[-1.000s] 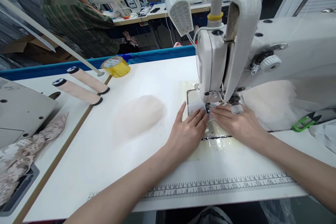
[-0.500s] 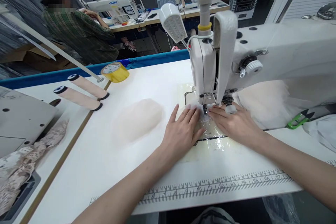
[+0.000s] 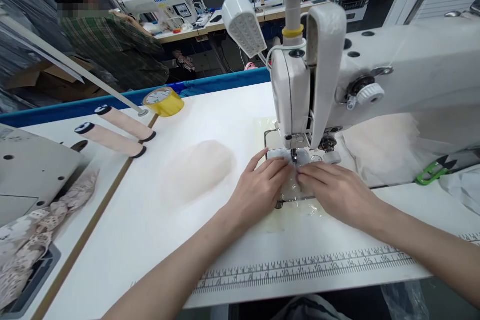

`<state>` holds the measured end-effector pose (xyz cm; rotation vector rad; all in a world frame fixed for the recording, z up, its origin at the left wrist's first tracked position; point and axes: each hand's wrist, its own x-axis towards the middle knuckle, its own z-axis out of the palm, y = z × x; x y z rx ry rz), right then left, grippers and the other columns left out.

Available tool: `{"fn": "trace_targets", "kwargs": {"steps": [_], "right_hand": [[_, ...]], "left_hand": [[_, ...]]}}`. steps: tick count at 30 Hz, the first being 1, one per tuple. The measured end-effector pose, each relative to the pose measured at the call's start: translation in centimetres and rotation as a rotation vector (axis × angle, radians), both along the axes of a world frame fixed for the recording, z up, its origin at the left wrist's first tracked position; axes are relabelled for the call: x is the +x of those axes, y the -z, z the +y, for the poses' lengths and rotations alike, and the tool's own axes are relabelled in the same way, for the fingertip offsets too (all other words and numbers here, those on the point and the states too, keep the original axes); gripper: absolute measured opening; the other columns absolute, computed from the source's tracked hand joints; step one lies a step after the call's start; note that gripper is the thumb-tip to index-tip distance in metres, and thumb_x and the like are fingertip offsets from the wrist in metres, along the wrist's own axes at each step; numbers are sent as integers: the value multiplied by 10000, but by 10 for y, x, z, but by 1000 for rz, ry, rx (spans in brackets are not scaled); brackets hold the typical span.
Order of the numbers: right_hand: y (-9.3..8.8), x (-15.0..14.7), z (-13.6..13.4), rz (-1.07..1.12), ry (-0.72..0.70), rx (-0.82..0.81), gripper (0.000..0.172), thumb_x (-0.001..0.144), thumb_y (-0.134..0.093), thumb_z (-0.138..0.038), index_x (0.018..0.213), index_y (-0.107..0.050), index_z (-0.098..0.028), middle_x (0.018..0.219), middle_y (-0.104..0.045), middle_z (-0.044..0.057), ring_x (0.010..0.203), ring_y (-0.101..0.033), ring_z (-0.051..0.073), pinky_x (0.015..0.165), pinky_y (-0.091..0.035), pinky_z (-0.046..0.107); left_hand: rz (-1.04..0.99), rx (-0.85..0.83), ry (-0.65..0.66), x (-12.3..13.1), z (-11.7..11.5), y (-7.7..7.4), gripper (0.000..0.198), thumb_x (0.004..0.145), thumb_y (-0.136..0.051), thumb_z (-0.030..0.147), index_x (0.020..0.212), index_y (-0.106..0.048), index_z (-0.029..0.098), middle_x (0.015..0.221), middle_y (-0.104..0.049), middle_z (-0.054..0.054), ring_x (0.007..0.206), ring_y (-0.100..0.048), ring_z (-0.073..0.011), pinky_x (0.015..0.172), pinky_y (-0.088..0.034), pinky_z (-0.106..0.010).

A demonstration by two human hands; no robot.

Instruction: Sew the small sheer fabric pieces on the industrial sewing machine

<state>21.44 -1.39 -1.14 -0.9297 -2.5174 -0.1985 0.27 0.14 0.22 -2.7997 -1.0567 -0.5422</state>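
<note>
- Left hand: palm down, half open, little finger spread; fingertips press on the pale cloth rather than grip it.
- Right hand: palm down, fingers extended and close together, tips on the same cloth; the thumb is hidden, so a pinch cannot be told.
- Pale cloth: one piece, between and just ahead of the fingertips, at the presser foot of one sewing machine.
- Left of the left hand: one sheer oval piece; farther off, two thread spools and one yellow tape roll.
- Right of the right hand: one fabric heap and one pair of green snips.
- Edges: white tabletop extends widely leftward; the machine head bounds the space ahead; a printed ruler lines the near edge, below both wrists.
</note>
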Motion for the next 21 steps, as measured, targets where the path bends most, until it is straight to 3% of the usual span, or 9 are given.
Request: {"fn": "trace_targets", "kwargs": {"steps": [4,12,21], "right_hand": [[-1,2,4,-43,106,-10,346,784,-431,26,992,-658,-132,1093,-672,92,801,-617,193,678,-500,323],[-3,4,10,-109,132,-5,314,880,-465,-150,1164,-593,-114,1028,-705,104,1027,-593,242,925,-417,403],[-6,3,10,-147,177,1,259,887,-452,-171,1056,-643,-129,1037,-712,94,1080,-586,237,1029,-338,425]], "left_hand": [[10,-11,13,5,-5,0,349,900,-382,116,1171,-603,126,1043,-660,-102,1049,-627,-192,1119,-327,-464],[30,37,-15,7,-10,2,337,925,-452,227,1214,-594,127,1220,-636,-115,1182,-568,-236,1137,-277,-526],[32,68,-18,9,-11,3,339,930,-471,267,1197,-608,111,1193,-652,-121,1168,-580,-242,1140,-261,-539]]}}
